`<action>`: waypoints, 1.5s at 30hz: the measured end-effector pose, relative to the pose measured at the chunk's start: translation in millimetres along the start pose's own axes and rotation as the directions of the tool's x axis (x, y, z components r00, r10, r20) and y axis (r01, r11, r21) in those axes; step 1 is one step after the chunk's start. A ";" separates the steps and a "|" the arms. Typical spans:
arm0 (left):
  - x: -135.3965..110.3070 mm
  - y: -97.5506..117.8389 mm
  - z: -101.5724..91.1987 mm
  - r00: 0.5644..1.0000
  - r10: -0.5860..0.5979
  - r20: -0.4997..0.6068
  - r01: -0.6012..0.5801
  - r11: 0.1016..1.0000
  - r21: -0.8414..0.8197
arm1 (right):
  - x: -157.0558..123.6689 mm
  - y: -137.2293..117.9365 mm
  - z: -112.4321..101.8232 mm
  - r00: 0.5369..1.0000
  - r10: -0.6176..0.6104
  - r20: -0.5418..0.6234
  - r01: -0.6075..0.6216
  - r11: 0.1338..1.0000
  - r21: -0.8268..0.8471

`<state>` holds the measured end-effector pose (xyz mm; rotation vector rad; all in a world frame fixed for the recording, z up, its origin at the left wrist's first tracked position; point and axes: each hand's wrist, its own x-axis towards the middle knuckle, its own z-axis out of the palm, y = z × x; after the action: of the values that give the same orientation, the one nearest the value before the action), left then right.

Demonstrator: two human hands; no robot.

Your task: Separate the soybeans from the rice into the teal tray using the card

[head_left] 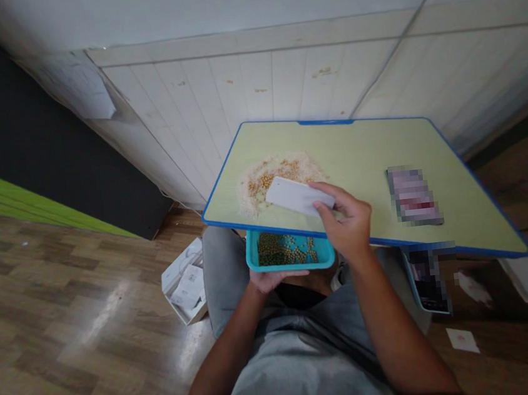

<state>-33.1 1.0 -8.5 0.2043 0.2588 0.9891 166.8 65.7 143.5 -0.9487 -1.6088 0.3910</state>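
In the head view, my right hand (348, 217) pinches a flat white plastic card (293, 195) between thumb and fingers, low over the folding table (358, 150). Beyond the card's edge, yellow beans (266, 178) lie mixed with pale rice-like grains (308, 165) in a spread heap. Below the table's front edge, my left hand (269, 280) holds a teal plastic tray (294, 267) from underneath, its fingers partly hidden. Inside the tray are small green beans (269, 250), thick at the left, with yellowish beans (301, 255) toward the right.
A phone with a blurred screen (415, 197) lies on the table's right half. Another phone (428, 284) rests by my right thigh. An open white box (186, 287) with papers stands on the wooden floor at left. The white panelled wall (233, 87) backs the table.
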 end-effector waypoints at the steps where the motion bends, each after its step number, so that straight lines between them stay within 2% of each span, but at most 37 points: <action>1: 1.8 -1.7 2.4 1.000 -0.006 0.001 0.006 1.000 0.012 | 2.4 4.2 -4.0 0.999 0.018 -0.050 -0.020 0.999 -0.029; 3: 5.6 -5.0 7.4 1.000 -0.010 0.005 0.010 1.000 0.024 | 9.2 11.8 -11.6 0.992 0.034 -0.122 -0.043 0.997 -0.069; 5: 9.5 -8.3 11.0 0.999 -0.043 0.013 0.043 0.999 0.015 | 18.0 17.2 -17.2 0.990 0.035 -0.140 -0.050 0.993 -0.104; 11: 14.5 -17.9 7.4 0.996 -0.062 0.064 0.068 0.992 -0.102 | 38.5 24.3 -16.7 0.998 -0.001 -0.064 -0.014 0.976 -0.219; 17: 14.3 -21.2 1.7 0.997 -0.035 0.075 0.041 0.996 -0.082 | 35.5 23.8 -11.4 1.000 0.011 0.019 -0.006 0.972 -0.234; 20: 14.6 -21.5 -0.6 0.997 -0.049 0.064 0.054 0.995 -0.082 | 36.1 22.8 -11.5 1.000 -0.001 -0.012 -0.002 0.973 -0.230; 23: 14.0 -21.8 -4.1 0.997 -0.053 0.057 0.057 0.995 -0.077 | 41.1 24.1 -12.4 0.998 0.003 -0.060 -0.021 0.955 -0.296; 26: 13.1 -21.5 -6.8 0.997 -0.059 0.059 0.064 0.995 -0.080 | 45.4 26.4 -13.1 0.997 0.041 -0.058 -0.059 0.935 -0.351; 34: 13.6 -21.2 -8.3 0.997 -0.065 0.029 0.067 0.995 -0.068 | 43.0 19.2 -10.8 0.997 0.040 0.070 -0.019 0.962 -0.274; 41: 12.2 -21.5 -8.4 0.998 -0.053 0.036 0.056 0.994 -0.091 | 58.9 25.7 -11.7 0.994 0.081 -0.077 -0.103 0.936 -0.336; 45: 11.7 -22.0 -7.2 0.998 -0.049 0.049 0.052 0.995 -0.080 | 70.6 33.1 -8.9 0.990 0.113 -0.079 -0.135 0.915 -0.380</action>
<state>-11.7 -0.4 -23.0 0.1459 0.1801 0.9416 187.0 136.9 169.4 -1.3538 -1.6096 0.1314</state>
